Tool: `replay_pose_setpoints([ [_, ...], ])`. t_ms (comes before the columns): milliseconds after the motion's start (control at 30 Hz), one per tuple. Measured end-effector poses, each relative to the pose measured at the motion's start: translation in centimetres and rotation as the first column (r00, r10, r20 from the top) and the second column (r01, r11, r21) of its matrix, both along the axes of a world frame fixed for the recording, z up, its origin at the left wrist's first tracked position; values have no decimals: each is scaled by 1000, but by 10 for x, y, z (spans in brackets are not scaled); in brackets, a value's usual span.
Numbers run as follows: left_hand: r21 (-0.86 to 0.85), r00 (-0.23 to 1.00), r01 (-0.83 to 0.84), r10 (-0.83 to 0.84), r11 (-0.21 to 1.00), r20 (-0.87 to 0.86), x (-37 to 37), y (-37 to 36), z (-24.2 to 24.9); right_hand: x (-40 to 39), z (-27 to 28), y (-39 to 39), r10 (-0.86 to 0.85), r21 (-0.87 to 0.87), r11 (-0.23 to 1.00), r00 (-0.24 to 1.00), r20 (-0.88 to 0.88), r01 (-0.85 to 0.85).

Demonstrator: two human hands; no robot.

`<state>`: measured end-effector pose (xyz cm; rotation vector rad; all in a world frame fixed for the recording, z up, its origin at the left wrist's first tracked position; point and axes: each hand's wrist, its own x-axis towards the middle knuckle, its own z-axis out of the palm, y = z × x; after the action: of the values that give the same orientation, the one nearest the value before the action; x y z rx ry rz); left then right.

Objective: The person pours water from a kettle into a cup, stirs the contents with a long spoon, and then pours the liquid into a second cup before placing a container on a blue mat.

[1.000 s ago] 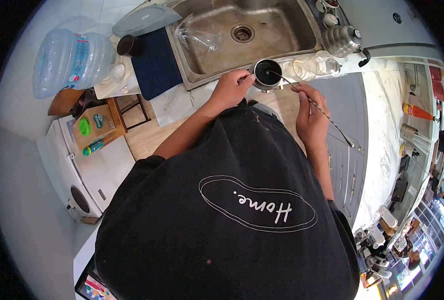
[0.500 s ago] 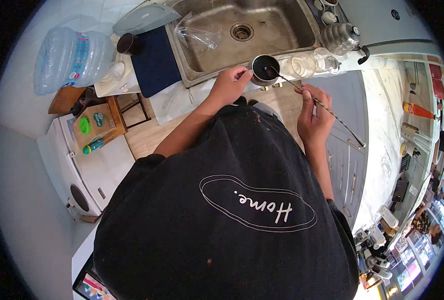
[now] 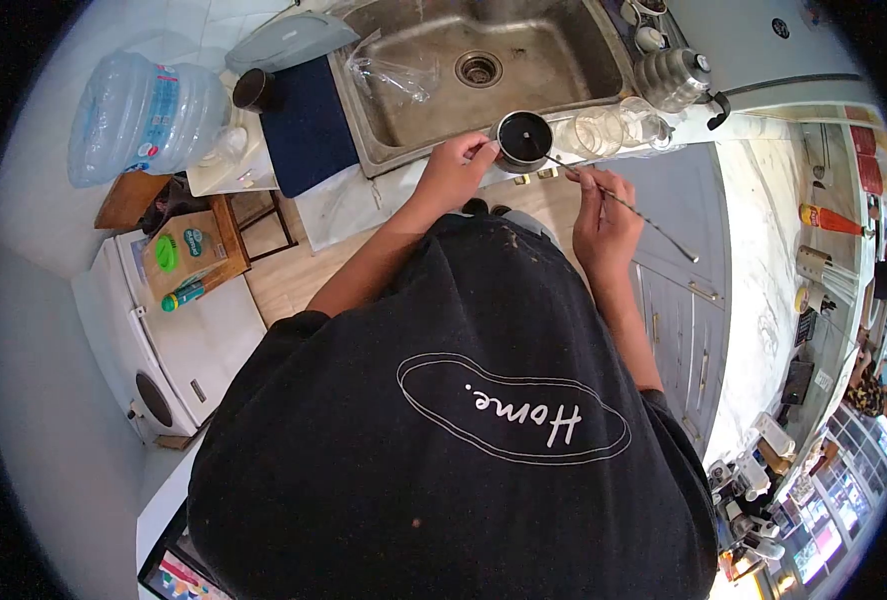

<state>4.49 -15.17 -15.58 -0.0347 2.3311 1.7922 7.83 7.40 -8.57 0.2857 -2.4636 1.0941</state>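
Note:
A metal cup (image 3: 512, 162) with dark liquid in it is at the counter's front edge, below the sink. My left hand (image 3: 458, 170) grips its left side with thumb and fingers. My right hand (image 3: 606, 220) is closed on a long, thin twisted spoon (image 3: 661, 233), just right of the cup. The spoon slants from the cup down to the right, and its lower end is hidden in the dark liquid.
Behind the cup is a metal sink (image 3: 404, 158) with a clear plastic bag (image 3: 394, 78). Glass jars (image 3: 596, 132) and a steel kettle (image 3: 672, 80) stand to the right. At left are a dark cloth (image 3: 309, 125), a brown cup (image 3: 254, 90) and a large water bottle (image 3: 149, 120).
My right hand has moved left, closer to the cup, and the spoon's outer end has shifted left and up. The spoon's bowl, earlier visible in the cup, is now hidden.

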Motion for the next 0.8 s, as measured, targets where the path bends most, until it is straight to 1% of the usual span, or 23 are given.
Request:
replay_pose_setpoints([
  [100, -9, 1000, -4, 4, 1000, -10, 0, 1, 2, 1, -5, 1, 52, 25, 998, 998, -38, -51],
  [200, 12, 1000, 0, 0, 1000, -6, 0, 1, -3, 2, -8, 1, 60, -49, 997, 996, -62, -63],
  [300, 23, 1000, -7, 7, 1000, 1, 0, 1, -7, 3, -10, 4, 43, -83, 996, 998, -35, -46],
  [367, 5, 1000, 2, -2, 1000, -7, 0, 0, -9, 4, -11, 4, 23, -76, 997, 999, -33, -25],
  [500, -1, 999, 28, -28, 1000, 18, 1, 0, 4, 1, -10, 5, 25, -77, 997, 999, -26, -27],
  [600, -52, 998, 48, -46, 997, 43, -2, -1, 4, 0, -10, 4, 28, -128, 992, 999, 25, -24],
  [700, -114, 999, 42, -41, 993, 15, -5, 0, 7, -1, -9, 3, 0, -140, 990, 998, 55, 7],
  [800, -93, 1000, 21, -20, 995, 14, -8, 1, 2, -3, -13, 5, 15, -155, 988, 999, 45, -8],
])
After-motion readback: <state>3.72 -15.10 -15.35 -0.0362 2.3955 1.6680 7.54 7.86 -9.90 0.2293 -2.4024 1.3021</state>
